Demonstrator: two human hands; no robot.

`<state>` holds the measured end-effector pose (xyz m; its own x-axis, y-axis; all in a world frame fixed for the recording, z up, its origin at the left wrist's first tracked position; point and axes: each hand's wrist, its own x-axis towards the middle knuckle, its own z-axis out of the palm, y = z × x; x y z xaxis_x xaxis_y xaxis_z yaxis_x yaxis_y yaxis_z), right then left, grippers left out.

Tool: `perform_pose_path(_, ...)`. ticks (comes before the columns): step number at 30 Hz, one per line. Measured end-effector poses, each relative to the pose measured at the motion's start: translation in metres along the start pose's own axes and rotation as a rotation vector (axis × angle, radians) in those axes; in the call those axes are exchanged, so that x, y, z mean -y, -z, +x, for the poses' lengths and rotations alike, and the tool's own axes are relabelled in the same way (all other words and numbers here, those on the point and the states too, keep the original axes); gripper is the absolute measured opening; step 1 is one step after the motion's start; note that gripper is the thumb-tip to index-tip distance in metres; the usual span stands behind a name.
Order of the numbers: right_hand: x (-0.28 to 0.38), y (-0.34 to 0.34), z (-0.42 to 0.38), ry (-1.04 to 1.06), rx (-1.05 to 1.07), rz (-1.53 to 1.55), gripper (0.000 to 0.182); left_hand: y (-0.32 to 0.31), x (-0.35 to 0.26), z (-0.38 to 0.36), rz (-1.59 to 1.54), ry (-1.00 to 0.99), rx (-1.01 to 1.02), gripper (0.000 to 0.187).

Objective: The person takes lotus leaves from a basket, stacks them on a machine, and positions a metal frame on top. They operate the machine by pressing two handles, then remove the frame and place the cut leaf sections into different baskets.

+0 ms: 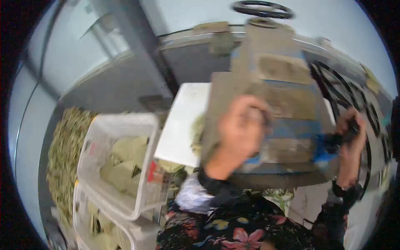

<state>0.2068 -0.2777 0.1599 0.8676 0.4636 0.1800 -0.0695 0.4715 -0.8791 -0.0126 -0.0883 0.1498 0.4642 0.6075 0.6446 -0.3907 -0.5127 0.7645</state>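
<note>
L hand [243, 127] blurred, can't tell grip; R hand [354, 143] holding blk thing [353, 127], mostly hidden.

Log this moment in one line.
left hand: over machine, blurred, grip unclear | right hand: around black object | white crate: greenish pieces inside

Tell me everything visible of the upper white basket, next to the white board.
The upper white basket looks like plastic: rectangular, open-topped, round-cornered, with a red patch on its outer right side. Flat greenish pieces lie inside. It sits mouth up, left of the white board; contact with the second white basket below it in view is unclear. The left hand is apart from it.
</note>
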Motion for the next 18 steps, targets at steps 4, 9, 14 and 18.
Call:
perform_pose_path(4,-0.021,-0.053,-0.047,0.037,0.29,0.048,0.039,0.065,0.014,0.022,-0.023,0.04,-0.184,0.035)
perform_pose_path(9,-0.039,-0.055,-0.071,0.591,0.894,-1.079,0.063,0.129,0.039,0.02,0.745,-0.179,-0.59,0.05)
perform_pose_path(14,-0.097,0.058,-0.006,0.443,0.166,-1.522,0.059,0.052,0.035,-0.032,0.425,-0.244,-0.133,0.07)
perform_pose_path(18,-0.122,0.112,0.014,0.144,0.027,-1.696,0.061,0.115,0.064,-0.013,0.566,-0.055,-0.283,0.077)
